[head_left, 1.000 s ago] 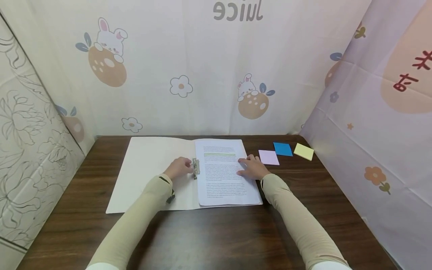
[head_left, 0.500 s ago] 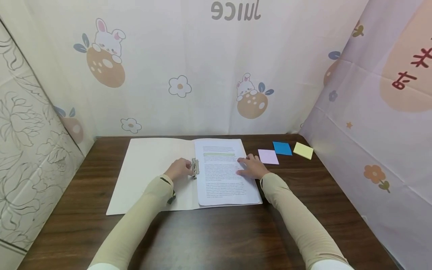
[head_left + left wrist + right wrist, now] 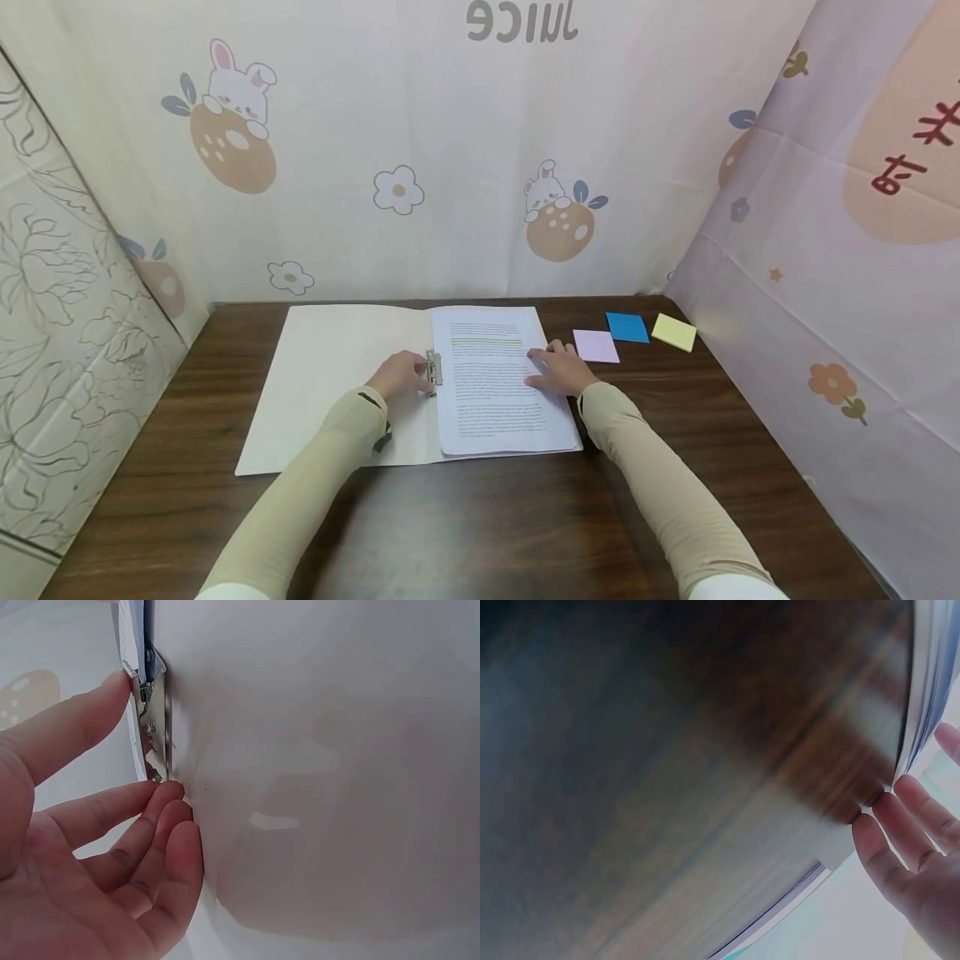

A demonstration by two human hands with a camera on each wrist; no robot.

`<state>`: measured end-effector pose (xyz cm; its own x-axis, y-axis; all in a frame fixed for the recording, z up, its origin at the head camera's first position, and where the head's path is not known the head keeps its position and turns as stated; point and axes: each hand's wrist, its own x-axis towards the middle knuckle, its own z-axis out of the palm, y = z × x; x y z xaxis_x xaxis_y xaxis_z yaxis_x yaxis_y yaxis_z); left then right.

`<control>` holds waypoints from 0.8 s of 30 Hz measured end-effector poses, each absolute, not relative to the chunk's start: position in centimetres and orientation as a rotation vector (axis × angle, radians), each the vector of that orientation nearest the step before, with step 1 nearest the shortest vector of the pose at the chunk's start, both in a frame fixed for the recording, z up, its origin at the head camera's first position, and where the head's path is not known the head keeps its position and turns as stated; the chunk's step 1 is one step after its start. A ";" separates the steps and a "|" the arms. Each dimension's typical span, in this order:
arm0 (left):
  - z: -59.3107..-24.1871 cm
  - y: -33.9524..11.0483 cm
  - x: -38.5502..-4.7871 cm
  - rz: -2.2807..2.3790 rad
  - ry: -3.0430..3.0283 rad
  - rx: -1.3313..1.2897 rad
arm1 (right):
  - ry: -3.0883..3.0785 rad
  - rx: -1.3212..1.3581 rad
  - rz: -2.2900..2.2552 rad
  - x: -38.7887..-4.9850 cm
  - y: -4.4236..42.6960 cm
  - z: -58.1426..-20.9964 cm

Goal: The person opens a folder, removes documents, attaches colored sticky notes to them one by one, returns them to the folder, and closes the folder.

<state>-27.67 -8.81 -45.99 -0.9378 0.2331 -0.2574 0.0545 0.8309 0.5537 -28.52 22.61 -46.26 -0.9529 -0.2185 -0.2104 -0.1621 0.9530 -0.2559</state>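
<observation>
An opened white folder (image 3: 322,367) lies flat on the table, a stack of printed paper (image 3: 495,400) on its right side. One green highlighted line crosses the top sheet. At the sheets' left edge sits a metal folder clip (image 3: 433,371). My left hand (image 3: 399,375) holds that clip, thumb at one end and index finger at the other; the left wrist view shows the clip (image 3: 154,720) between them. My right hand (image 3: 564,371) rests on the stack's right edge, thumb and index finger spread on the page. In the right wrist view, other fingertips (image 3: 870,817) touch the table beside the sheets.
Purple (image 3: 596,346), blue (image 3: 627,327) and yellow sticky notes (image 3: 674,332) lie to the right of the folder. The dark wooden table (image 3: 480,533) meets a printed curtain (image 3: 465,233) behind, with more walls on both sides.
The hands, folder and paper stay nearly as they were. Only the head view has shifted slightly.
</observation>
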 end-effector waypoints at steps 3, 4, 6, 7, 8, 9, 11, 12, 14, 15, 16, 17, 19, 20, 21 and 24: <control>-46.1 -8.8 -27.7 0.763 2.719 0.221 | 2.866 -0.286 -0.351 -28.6 22.6 -46.2; -46.1 -8.8 -27.8 0.746 2.729 0.225 | 2.864 -0.285 -0.352 -28.7 22.6 -46.2; -46.1 -8.7 -27.7 0.711 2.752 0.237 | 2.862 -0.282 -0.352 -28.8 22.6 -46.3; -46.1 -8.7 -27.7 0.693 2.762 0.245 | 2.862 -0.279 -0.348 -28.8 22.7 -46.4; -46.1 -8.6 -27.7 0.675 2.775 0.255 | 2.864 -0.278 -0.344 -28.8 22.7 -46.5; -46.1 -8.6 -27.7 0.658 2.787 0.264 | 2.867 -0.276 -0.340 -28.9 22.8 -46.6; -46.1 -8.5 -27.6 0.637 2.804 0.264 | 2.873 -0.281 -0.337 -28.9 22.8 -46.7; -46.1 -8.5 -27.6 0.630 2.811 0.259 | 2.875 -0.284 -0.335 -28.9 22.8 -46.7; -46.2 -8.4 -27.5 0.613 2.820 0.246 | 2.879 -0.293 -0.335 -28.8 22.8 -46.7; -46.2 -8.4 -27.5 0.611 2.819 0.234 | 2.879 -0.297 -0.335 -28.8 22.8 -46.7; -46.2 -8.4 -27.5 0.604 2.820 0.226 | 2.878 -0.301 -0.335 -28.8 22.8 -46.8; -46.2 -8.4 -27.4 0.597 2.816 0.217 | 2.877 -0.304 -0.335 -28.8 22.8 -46.8; -46.2 -8.3 -27.4 0.571 2.823 0.218 | 2.880 -0.306 -0.334 -28.8 22.8 -46.8; -46.2 -8.3 -27.4 0.564 2.823 0.214 | 2.883 -0.307 -0.335 -28.8 22.8 -46.8; -46.1 -8.2 -27.5 0.566 2.823 0.206 | 2.886 -0.312 -0.335 -28.9 22.8 -46.8; -46.0 -8.1 -27.5 0.558 2.825 0.161 | 2.895 -0.325 -0.342 -28.9 22.8 -46.9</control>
<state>-27.48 -8.09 -46.04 -0.9609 0.1567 -0.2284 0.0581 0.9202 0.3870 -28.94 22.85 -46.88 -0.9541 -0.2406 -0.1783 -0.1924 0.9487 -0.2507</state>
